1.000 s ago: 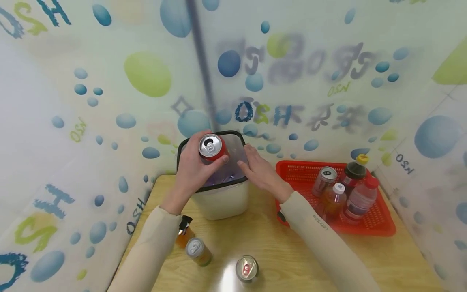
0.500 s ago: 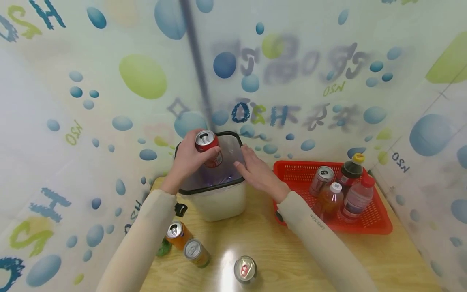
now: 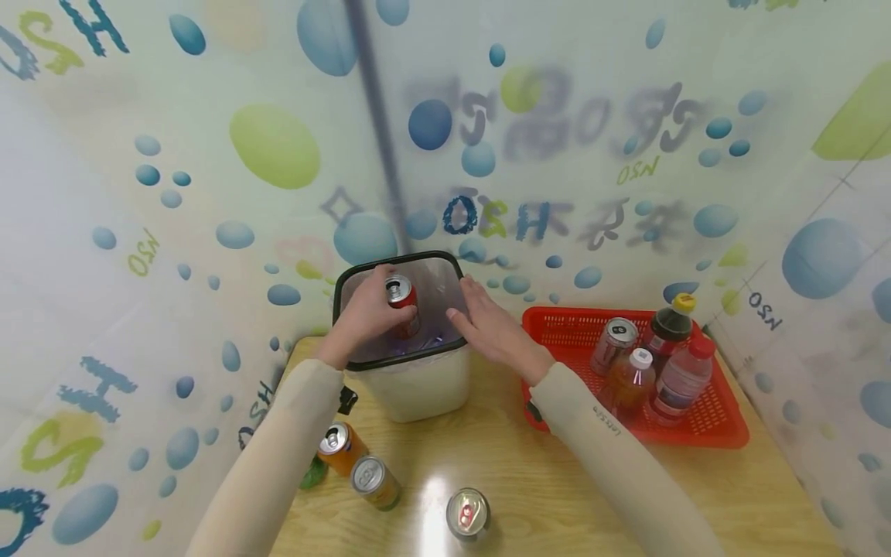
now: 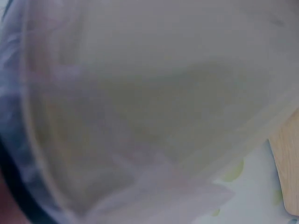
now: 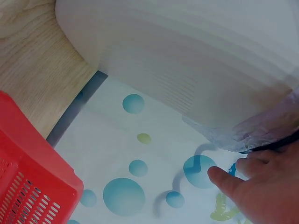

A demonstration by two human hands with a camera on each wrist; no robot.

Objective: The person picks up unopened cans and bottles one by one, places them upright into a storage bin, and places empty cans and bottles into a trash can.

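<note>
Head view: the left hand (image 3: 369, 313) grips a red can (image 3: 404, 297); snagging the bin (image 3: 418, 393) could topple it; right hand (image 3: 490, 323) empty, straight-fingered.

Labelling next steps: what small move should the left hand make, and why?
Probably loosen the left hand and release the red can: it appears within the mouth of the black-rimmed bin, and the right hand, at the bin's right edge, isn't beneath it.

place: enclosed nook, exact type unclear | evidence: droplet-printed walls (image 3: 592, 186) around wooden tabletop (image 3: 529, 495)
</note>
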